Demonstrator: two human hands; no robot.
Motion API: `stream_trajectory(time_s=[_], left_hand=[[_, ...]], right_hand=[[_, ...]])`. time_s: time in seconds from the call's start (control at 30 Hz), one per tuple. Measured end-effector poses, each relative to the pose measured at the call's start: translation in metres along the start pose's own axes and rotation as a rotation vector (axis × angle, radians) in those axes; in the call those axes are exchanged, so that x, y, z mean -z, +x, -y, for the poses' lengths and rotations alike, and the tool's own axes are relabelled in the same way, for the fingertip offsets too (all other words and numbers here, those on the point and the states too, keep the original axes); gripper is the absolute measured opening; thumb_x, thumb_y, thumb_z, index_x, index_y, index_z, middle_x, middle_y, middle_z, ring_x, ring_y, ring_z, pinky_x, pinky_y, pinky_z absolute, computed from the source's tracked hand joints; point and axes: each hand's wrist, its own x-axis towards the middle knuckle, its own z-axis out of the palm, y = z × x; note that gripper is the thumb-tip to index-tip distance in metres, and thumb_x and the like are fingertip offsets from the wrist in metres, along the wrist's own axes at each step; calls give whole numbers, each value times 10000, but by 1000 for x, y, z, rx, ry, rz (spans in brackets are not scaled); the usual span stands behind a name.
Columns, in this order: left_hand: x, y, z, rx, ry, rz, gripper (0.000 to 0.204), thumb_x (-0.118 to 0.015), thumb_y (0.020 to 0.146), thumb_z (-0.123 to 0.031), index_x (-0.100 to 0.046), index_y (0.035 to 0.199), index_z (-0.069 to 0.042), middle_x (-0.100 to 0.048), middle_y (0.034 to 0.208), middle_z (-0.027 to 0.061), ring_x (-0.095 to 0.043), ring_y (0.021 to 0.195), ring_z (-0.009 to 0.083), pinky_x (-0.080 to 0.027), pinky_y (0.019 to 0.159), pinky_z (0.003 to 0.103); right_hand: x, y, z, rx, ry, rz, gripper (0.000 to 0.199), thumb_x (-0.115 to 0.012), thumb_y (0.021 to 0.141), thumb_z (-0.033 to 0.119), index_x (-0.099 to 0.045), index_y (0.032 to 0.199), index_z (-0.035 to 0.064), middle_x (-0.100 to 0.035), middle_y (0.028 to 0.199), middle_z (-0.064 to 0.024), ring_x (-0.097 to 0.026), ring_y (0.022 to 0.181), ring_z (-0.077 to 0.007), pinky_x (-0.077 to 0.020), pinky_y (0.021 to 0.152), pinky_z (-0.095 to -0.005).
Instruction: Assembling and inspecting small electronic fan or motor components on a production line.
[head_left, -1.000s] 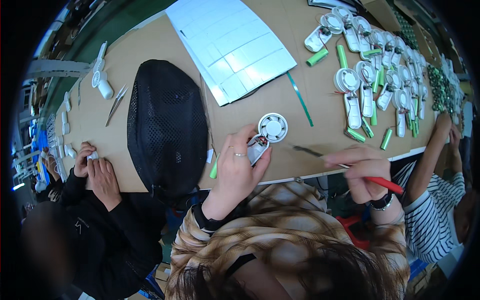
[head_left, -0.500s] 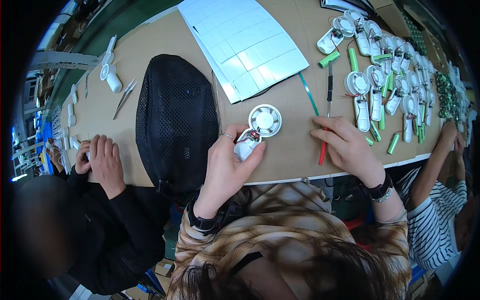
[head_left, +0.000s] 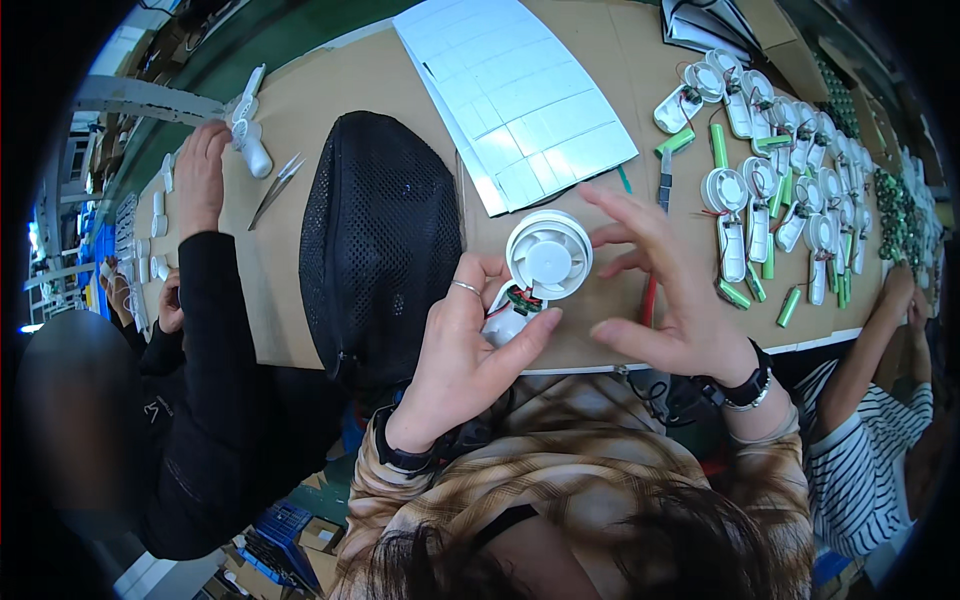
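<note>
Brown cardboard is covering the table (head_left: 330, 110), and a small white fan (head_left: 535, 275) is sitting near its front edge, beside a black mesh bag (head_left: 380, 240). Its handle is mostly lying hidden under the left hand (head_left: 465, 345), so only some wiring is showing there. That hand is closing around the handle. The right hand (head_left: 665, 290) is spreading wide, fingertips just touching the round head. The fan's long axis is running from the handle, nearest the person, up-right toward a white sheet (head_left: 520, 90).
</note>
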Motion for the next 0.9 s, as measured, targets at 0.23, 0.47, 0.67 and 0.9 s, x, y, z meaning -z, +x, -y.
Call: stream_trajectory(time_s=[0.23, 0.47, 0.67, 0.9], left_hand=[[1, 1, -7, 126, -230, 38, 407, -670, 790, -103, -404, 1072, 21, -627, 870, 126, -607, 784, 138, -477, 686, 264], [8, 23, -2, 210, -1113, 433, 345, -456, 908, -161, -366, 1189, 17, -566, 1015, 193, -609, 884, 248, -505, 797, 365], [8, 28, 5, 153, -1147, 373, 321, -373, 931, -168, -365, 1198, 10, -560, 1021, 183, -592, 936, 273, -492, 833, 389], [11, 33, 2, 74, -1245, 304, 317, -386, 924, -145, -344, 1214, -25, -536, 1058, 164, -572, 962, 262, -476, 861, 403]], right_hand=[[-3, 30, -7, 43, 108, 211, 577, -609, 773, 41, -399, 1310, 29, -416, 1311, -127, -466, 1149, -221, -420, 921, -351], [1, 55, -28, 78, 250, 429, 559, -581, 841, 135, -355, 1341, 26, -391, 1339, -124, -437, 1193, -226, -335, 1006, -344], [-18, 31, -34, -135, 737, 150, 566, -538, 880, 167, -295, 1363, 1, -404, 1330, -133, -405, 1222, -209, -321, 1011, -343], [-33, -12, -37, -352, 828, 494, 451, -511, 906, 107, -362, 1316, -7, -542, 1155, -108, -525, 1033, -123, -425, 882, -282]])
